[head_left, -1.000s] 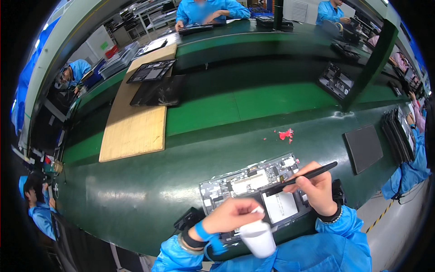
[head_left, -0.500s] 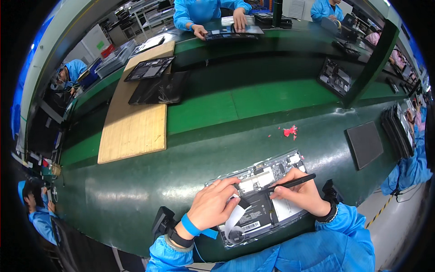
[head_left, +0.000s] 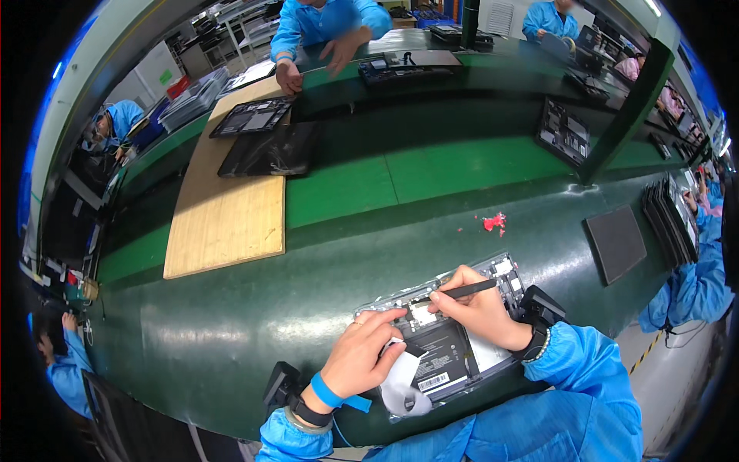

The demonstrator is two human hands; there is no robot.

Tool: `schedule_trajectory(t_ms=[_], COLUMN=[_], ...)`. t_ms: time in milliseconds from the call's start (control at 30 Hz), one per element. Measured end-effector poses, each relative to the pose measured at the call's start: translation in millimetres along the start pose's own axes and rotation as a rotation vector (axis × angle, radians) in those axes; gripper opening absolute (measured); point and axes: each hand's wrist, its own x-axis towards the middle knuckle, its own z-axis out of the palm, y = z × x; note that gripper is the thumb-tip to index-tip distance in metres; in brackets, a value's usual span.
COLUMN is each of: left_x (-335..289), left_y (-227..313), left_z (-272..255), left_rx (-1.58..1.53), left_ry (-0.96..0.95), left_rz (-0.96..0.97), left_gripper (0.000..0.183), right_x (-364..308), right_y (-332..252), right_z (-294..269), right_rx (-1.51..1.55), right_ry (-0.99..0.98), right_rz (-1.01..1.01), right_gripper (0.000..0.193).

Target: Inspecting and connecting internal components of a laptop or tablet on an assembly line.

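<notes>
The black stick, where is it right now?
In the head view, right of centre, the black stick is in the right hand, over the opened device.

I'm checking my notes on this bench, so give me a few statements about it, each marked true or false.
The right hand holds a slim black pen-shaped tool. True.
A flat black rectangular panel lies partly on the pale wooden board. True.
The small crumpled red scraps lie on that board. False: those scraps lie on the dark green tabletop.
A bright blue band circles the right wrist. False: that band circles the left wrist.
The left hand reaches over the opened grey laptop base. True.
</notes>
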Motion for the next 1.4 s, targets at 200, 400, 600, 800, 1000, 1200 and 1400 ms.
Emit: schedule_trajectory(t_ms=[200, 400, 600, 800, 1000, 1200, 1400], left_x=[-2, -1, 0, 6, 9, 15, -51], left_y=[-3, -2, -1, 5, 14, 22, -17], left_z=[1, 2, 1, -1, 2, 5, -11], left_rx=[0.013, 0.027, 0.035, 0.132, 0.278, 0.404, -0.459], left_ry=[0.007, 0.005, -0.003, -0.08, -0.112, -0.13, 0.16], left_rz=[-0.005, 0.001, -0.003, -0.011, -0.003, -0.012, -0.212], left_gripper=[0.011, 0.011, 0.01, 0.011, 0.013, 0.013, 0.01], right_x=[4, 4, 4, 4, 6, -21, -89], right_y=[4, 5, 5, 5, 0, -23, -18], right_z=[6, 8, 8, 7, 2, -20, -111], right_rx=[-0.072, -0.1, -0.121, -0.149, -0.159, -0.036, -0.347], right_ry=[0.004, 0.02, 0.024, 0.021, -0.011, 0.233, 0.542], right_rz=[0.006, -0.013, -0.023, -0.021, 0.023, -0.323, 0.032], right_gripper=[0.018, 0.018, 0.019, 0.02, 0.019, 0.007, 0.014])
